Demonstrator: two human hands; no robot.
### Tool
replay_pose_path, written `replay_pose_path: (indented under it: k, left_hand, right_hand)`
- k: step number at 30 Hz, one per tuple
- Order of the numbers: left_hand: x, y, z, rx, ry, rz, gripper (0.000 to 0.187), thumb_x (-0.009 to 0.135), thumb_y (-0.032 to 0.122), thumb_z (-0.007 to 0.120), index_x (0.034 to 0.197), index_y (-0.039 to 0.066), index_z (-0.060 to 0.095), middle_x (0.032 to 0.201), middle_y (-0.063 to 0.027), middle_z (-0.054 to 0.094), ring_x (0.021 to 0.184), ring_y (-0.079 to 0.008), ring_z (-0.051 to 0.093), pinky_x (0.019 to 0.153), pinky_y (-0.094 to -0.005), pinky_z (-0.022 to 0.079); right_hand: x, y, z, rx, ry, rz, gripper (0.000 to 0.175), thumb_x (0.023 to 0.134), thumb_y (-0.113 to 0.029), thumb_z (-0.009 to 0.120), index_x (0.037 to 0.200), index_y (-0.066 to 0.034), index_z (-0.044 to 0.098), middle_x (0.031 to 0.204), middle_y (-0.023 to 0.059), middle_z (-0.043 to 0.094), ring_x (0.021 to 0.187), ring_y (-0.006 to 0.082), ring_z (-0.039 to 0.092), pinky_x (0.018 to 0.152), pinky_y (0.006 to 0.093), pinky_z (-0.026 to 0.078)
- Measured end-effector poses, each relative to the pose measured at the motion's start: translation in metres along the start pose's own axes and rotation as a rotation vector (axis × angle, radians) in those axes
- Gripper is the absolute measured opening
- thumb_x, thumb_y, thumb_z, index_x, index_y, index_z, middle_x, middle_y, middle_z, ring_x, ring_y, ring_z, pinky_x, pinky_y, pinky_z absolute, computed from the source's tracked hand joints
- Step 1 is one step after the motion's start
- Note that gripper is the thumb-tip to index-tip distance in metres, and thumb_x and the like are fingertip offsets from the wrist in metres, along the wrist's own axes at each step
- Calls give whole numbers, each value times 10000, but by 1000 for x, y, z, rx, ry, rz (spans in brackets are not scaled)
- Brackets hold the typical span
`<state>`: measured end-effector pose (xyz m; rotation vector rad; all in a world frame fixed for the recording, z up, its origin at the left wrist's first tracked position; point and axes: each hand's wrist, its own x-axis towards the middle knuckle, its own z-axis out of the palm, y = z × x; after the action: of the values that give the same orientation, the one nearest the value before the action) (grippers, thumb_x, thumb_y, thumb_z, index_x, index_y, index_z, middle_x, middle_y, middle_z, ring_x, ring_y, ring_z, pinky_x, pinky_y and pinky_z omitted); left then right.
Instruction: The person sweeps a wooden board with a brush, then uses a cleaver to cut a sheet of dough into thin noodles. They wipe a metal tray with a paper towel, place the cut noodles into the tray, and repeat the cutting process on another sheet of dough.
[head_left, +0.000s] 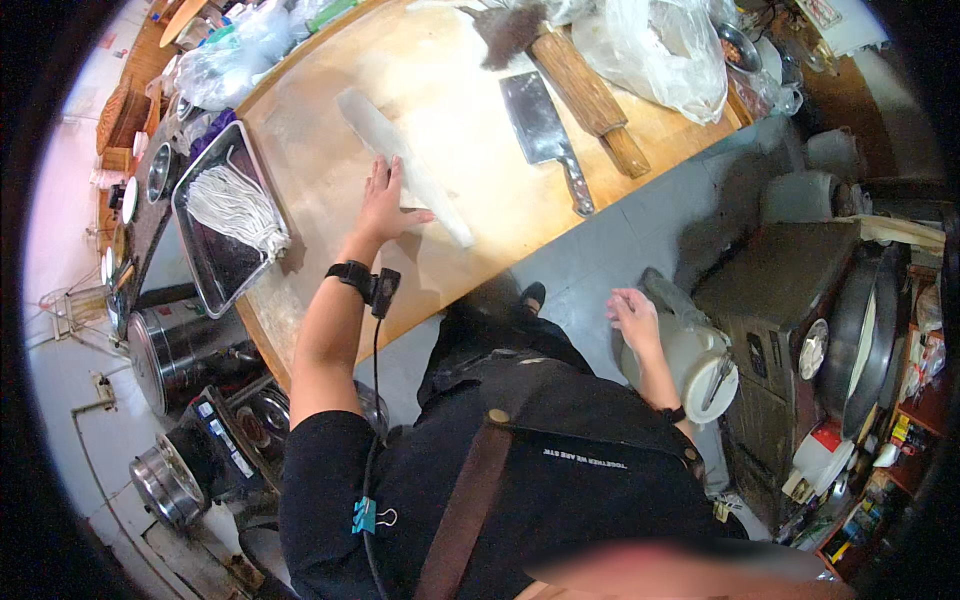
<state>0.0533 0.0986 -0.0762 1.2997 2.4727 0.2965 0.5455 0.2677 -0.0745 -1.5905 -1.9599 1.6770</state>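
Note:
A long, floured strip of what looks like dough (405, 165) lies slantwise on the wooden work table (315, 172). My left hand (386, 199) rests at its near left edge, fingers spread and thumb apart, gripping nothing. Away from the table, my right hand (634, 319) hangs over the floor side with loosely curled fingers and nothing visible in it. To the right of the strip lies a cleaver (536, 120), its handle towards the table's front edge. Beside that is a wooden rolling pin (581, 86). A bundle of white noodles (232, 206) sits in a metal tray (281, 202) on the left.
A clear plastic bag (652, 56) and a dark brush-like thing (510, 34) lie at the table's far right. Behind my right hand stand a pale bucket (679, 352) and a dark cabinet (765, 300). A steel drum (180, 352) stands below the tray side.

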Motion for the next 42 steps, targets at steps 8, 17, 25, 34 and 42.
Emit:
replay_pose_path:
  k: [8, 17, 25, 34, 42]
  left_hand:
    - [-25, 80, 32, 43, 121, -150, 1272, 743, 689, 753, 1560, -95, 172, 1641, -303, 145, 1551, -398, 90, 1258, -490, 102]
    - [-39, 84, 31, -117, 265, -90, 1050, 781, 546, 784, 1522, -39, 326, 1598, -244, 309, 1518, -391, 221, 1243, -499, 165]
    - [-14, 50, 18, -300, 411, -117, 889, 719, 384, 853, 1451, 63, 466, 1481, -162, 456, 1427, -352, 373, 1201, -488, 282]
    - [-1, 31, 6, -421, 376, -81, 864, 756, 392, 831, 1451, 36, 460, 1462, -184, 452, 1402, -413, 384, 1159, -517, 321]
    - [91, -22, -17, -265, 599, -207, 544, 959, 254, 613, 1456, 67, 495, 1517, -133, 454, 1450, -349, 371, 1198, -484, 304]
  right_hand:
    - [86, -92, 20, -478, 172, -655, 298, 908, -152, 655, 1188, -54, 631, 1122, 168, 644, 1060, 364, 625, 909, 449, 516]
    - [170, -175, 70, -843, 245, -522, 518, 845, -244, 716, 1305, -71, 551, 1242, 171, 579, 1169, 372, 563, 972, 462, 484]
    - [169, -223, 77, -852, 75, -470, 377, 778, -120, 687, 1121, 11, 604, 1080, 187, 564, 1026, 320, 564, 902, 391, 479]
    - [194, -290, 140, -779, -195, -421, 381, 973, -345, 593, 1177, -34, 512, 814, 276, 666, 768, 478, 658, 667, 532, 514]
    - [255, -392, 248, -834, -341, -777, 388, 949, -212, 484, 1283, -17, 449, 776, 287, 672, 743, 495, 658, 684, 588, 512]
